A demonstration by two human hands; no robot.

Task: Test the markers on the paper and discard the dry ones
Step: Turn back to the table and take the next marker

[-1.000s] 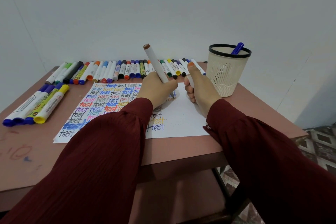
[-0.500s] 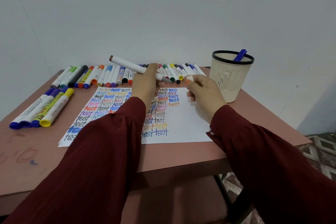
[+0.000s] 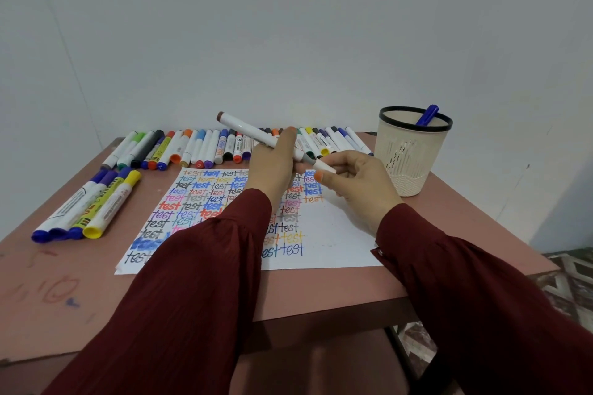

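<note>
Many markers [image 3: 205, 147] behind paper [image 3: 337, 234], left hand [image 3: 272, 167] gripping white marker [image 3: 244, 127], right hand [image 3: 356, 183] pinching cap [image 3: 324, 167]

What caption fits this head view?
Left hand holds a white brown-ended marker; right hand holds its white cap at the tip.

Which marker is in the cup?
The blue marker, poking above the rim of the beige cup; all others are outside it, mostly lying on the table.
</note>
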